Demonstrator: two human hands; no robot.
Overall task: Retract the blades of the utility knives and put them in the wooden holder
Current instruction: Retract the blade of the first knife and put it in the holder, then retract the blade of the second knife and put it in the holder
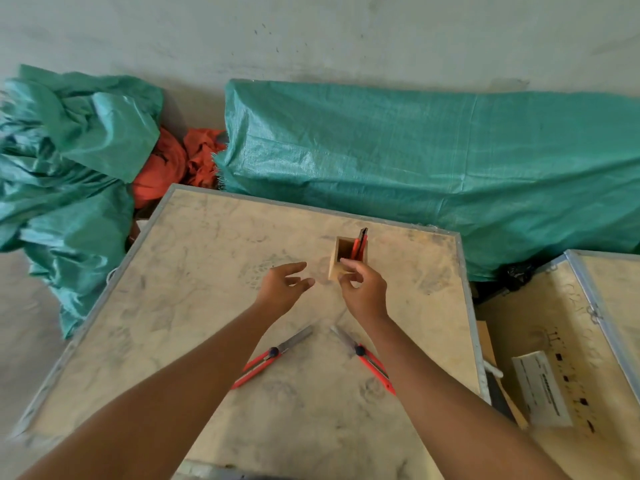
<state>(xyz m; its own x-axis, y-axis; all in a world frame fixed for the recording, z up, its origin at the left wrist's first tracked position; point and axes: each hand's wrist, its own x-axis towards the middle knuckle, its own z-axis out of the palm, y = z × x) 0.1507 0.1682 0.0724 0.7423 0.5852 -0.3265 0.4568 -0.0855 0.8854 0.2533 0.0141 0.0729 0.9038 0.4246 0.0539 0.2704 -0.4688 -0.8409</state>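
Both hands, left hand (285, 287) and right hand (363, 289), open and empty by wooden holder (335, 263) holding red knives (359, 244)

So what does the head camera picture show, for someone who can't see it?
Two bare hands, left hand and right hand, reach toward a wooden holder with red utility knives in it. Two more knives, blades out, lie on the crate top.

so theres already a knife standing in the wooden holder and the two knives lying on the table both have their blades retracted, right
Not quite. The head view shows the two knives on the table, left knife and right knife, both with their blades extended. The rest holds: a knife already stands in the wooden holder.
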